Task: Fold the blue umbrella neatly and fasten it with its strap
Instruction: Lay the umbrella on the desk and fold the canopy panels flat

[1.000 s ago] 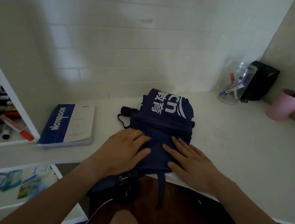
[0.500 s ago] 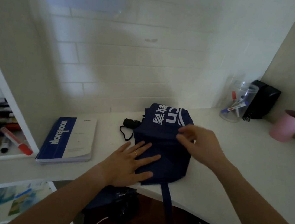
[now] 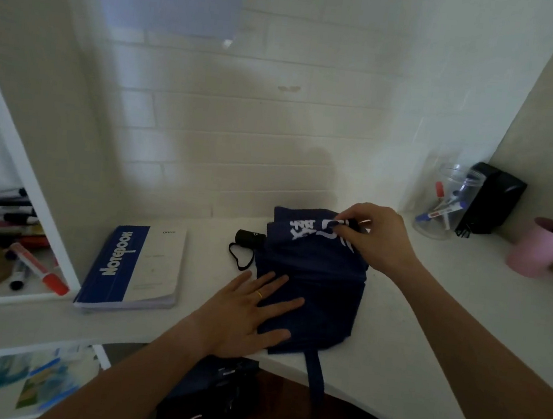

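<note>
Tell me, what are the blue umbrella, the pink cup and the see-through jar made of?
The umbrella looks like thin woven cloth, probably nylon or polyester: it creases softly and lies limp, with a slight sheen. The cup seems matte plastic, though it could be ceramic; its smooth, even pink does not settle it. The jar is clear plastic or glass: the markers inside show through.

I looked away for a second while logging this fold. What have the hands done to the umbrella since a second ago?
The right hand left the near part of the blue umbrella, reached to its far edge and pinched the printed fabric there, lifting a fold. The left hand stayed flat on the near canopy. The strap still hangs off the desk edge, unfastened; the notebook has not moved.
</note>
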Demonstrator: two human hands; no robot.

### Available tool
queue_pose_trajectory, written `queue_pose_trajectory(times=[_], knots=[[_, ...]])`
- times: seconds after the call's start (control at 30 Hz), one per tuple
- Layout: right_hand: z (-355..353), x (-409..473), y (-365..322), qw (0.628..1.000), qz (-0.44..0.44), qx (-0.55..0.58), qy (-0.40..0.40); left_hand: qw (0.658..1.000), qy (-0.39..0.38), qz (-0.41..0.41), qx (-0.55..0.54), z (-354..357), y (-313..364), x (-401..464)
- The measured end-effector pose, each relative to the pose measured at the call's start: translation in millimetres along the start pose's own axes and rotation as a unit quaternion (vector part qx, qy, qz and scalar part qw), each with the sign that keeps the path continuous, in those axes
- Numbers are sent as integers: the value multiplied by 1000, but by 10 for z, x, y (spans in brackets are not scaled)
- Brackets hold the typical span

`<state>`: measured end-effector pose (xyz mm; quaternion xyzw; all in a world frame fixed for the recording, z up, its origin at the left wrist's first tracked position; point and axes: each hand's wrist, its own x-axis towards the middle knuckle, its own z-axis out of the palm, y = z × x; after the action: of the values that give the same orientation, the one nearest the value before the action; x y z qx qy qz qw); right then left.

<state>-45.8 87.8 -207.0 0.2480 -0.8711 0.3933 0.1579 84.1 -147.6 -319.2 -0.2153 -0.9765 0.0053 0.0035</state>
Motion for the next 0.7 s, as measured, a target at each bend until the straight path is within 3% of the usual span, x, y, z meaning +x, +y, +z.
queue_pose_trajectory(times=[0.13, 0.3, 0.43, 0.53, 0.63, 0.67, 0.7], knots=[[-133, -442, -140, 998, -46, 25, 16, 999, 30, 5, 12, 32, 5, -7], [-41, -1016, -86, 986, -138, -98, 3, 993, 110, 35, 34, 53, 26, -49], [67, -1292, 76, 977, -160, -138, -19, 973, 223, -35, -53, 66, 228, -277], [127, -1404, 136, 974, -176, -143, -16, 906, 304, -186, -231, -52, 418, -404], [158, -1462, 141, 971, -188, -149, -12, 740, 303, -307, -516, -286, 538, -322], [169, -1479, 145, 969, -194, -152, -11, 712, 302, -313, -551, -334, 559, -274], [177, -1496, 151, 967, -202, -152, -11, 708, 303, -308, -559, -365, 582, -238]])
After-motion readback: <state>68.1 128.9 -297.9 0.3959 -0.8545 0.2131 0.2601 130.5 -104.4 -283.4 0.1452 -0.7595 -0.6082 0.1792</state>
